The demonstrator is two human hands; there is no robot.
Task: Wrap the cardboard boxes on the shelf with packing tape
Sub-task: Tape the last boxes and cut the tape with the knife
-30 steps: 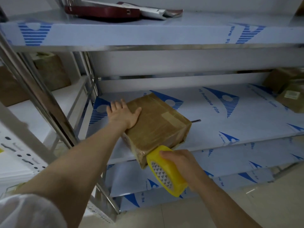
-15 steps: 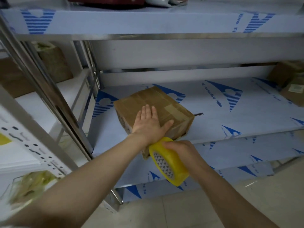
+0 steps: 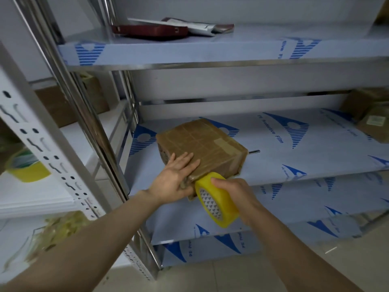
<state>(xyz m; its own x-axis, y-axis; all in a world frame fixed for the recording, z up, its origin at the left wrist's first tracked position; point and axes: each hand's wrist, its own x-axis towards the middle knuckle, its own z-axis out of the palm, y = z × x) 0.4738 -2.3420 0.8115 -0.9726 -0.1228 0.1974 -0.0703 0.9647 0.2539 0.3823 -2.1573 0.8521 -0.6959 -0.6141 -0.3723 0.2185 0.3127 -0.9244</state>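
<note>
The metal rack (image 3: 88, 131) fills the wall in front of me, its boards wrapped in blue-printed protective film. On the middle board (image 3: 294, 148) the cardboard box (image 3: 202, 146) sits close to the front left edge, turned corner-on, its top already glossy with bands of tape. I'd say the wrapping of this box is well along and another strip is being laid at the near corner.

The left hand (image 3: 174, 180) lies flat on that corner, fingers straight and together, pinning the box down. The right hand (image 3: 235, 197) has its fingers curled round the yellow tape roll (image 3: 214, 199), which touches the box's front lower edge. Next, I reckon, the roll must be drawn along or around the box while the flat hand keeps it from sliding off the board.

The box is closed, so I can't see what is inside. More brown boxes (image 3: 372, 121) wait at the far right of the same board. The top board (image 3: 210, 51) holds a flat red case (image 3: 149, 31) and a white packet (image 3: 202, 28). A blurred second yellow roll (image 3: 27, 167) sits on the white rack at left.
</note>
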